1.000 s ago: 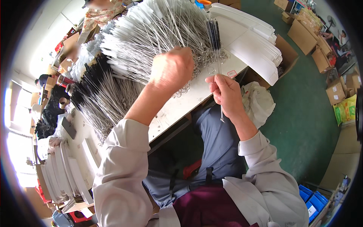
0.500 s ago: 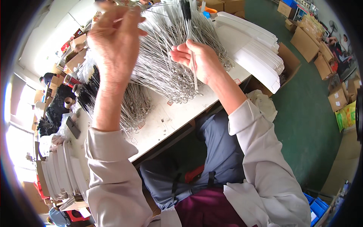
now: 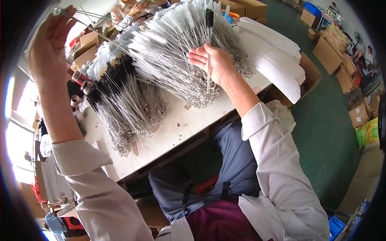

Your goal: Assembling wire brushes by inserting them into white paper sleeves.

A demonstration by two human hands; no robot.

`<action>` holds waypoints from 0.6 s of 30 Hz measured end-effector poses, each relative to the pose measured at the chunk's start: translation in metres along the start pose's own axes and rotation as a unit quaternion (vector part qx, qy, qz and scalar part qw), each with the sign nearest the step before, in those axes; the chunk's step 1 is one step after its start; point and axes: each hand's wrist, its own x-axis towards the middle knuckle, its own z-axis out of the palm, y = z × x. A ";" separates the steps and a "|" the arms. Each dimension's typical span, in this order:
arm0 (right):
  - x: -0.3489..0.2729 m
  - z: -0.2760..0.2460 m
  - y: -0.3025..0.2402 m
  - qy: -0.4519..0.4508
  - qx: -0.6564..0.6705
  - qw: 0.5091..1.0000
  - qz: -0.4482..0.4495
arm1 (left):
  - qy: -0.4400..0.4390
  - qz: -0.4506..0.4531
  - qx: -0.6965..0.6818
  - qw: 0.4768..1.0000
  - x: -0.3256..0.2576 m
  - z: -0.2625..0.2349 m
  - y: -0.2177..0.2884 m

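Observation:
My left hand (image 3: pixel 50 48) is raised at the upper left, its fingers closed on the looped ends of a few thin wire brushes (image 3: pixel 94 30). Their wires slant down rightward toward a big pile of white-bristled wire brushes (image 3: pixel 173 44), where their far ends are lost. My right hand (image 3: pixel 220 66) pinches a small bunch of black-tipped wire brushes (image 3: pixel 209 19) upright under its thumb, the other fingers loosely extended. It sits over the right part of the white pile. A smaller pile of black-bristled wire brushes (image 3: pixel 128 94) lies to the left, ring ends facing me.
The piles lie on a white table (image 3: pixel 173 130). White flat sheets (image 3: pixel 277 64) are stacked at its right end, beside a cardboard box (image 3: pixel 309 70). Clear plastic bags (image 3: pixel 98 60) lie beyond the black pile. Another person's hands (image 3: pixel 138 8) show across the table.
My left hand has swung left, away from the piles, with brush wires now stretched from it; the black-bristled pile is uncovered. My right hand keeps its bunch in nearly the same place.

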 end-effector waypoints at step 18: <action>-0.090 0.070 0.042 -0.378 -0.119 0.916 0.063 | -0.293 -0.321 -0.097 0.895 -0.149 -0.031 0.020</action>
